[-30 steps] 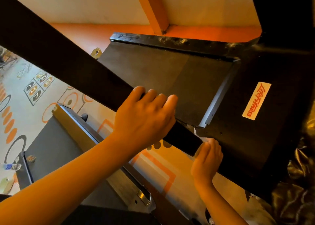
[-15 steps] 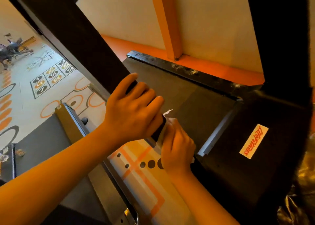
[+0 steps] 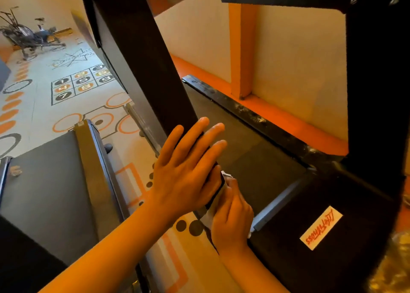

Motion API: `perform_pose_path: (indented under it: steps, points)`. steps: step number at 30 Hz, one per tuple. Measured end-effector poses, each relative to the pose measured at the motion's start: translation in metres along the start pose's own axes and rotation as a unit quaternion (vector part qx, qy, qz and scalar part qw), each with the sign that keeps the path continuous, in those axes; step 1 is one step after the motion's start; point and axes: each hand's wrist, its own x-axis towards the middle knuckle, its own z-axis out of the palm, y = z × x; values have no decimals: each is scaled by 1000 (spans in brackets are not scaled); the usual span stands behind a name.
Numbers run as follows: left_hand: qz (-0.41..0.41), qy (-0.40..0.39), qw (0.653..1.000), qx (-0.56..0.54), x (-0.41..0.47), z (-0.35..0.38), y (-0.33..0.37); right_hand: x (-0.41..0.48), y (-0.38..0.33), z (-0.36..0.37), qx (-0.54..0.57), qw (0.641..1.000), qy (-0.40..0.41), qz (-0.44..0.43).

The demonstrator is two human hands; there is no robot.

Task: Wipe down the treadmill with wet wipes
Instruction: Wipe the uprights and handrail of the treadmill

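Rising away from the hands, the bar [image 3: 144, 59] is pressed by the flat left hand [image 3: 186, 175]; at its near end the wipe [image 3: 226, 175] is gripped by the right hand [image 3: 233, 219].

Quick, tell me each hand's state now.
Left hand: open, fingers straight against the black bar.
Right hand: gripping the wet wipe at the bar's end.
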Motion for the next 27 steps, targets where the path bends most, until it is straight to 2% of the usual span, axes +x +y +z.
perform_pose_path:
  steps: [4, 6, 8, 11, 13, 17, 22, 27]
  points:
    - [-155, 85, 980, -95, -12, 7, -4, 19, -24, 3, -16, 999, -5, -51]
    - [-228, 129, 948, -182, -13, 11, -10, 30, -40, 7, -17, 997, 8, -74]
    - [-276, 136, 921, -237, -9, 15, -16, 40, -53, 10, -29, 995, 34, -94]
    - [-253, 154, 913, -280, 0, 20, -21, 59, -78, 13, -18, 993, 33, -110]
    - [-243, 178, 899, -318, 9, 24, -28, 72, -94, 19, -47, 989, 59, -131]
    - [-233, 209, 870, -381, 13, 32, -33, 88, -119, 27, -23, 995, 34, -93]
    - [-217, 222, 867, -390, 11, 38, -38, 94, -137, 32, -16, 991, 55, -120]
    - [-196, 222, 877, -378, 8, 42, -39, 90, -133, 33, 9, 992, 73, -103]
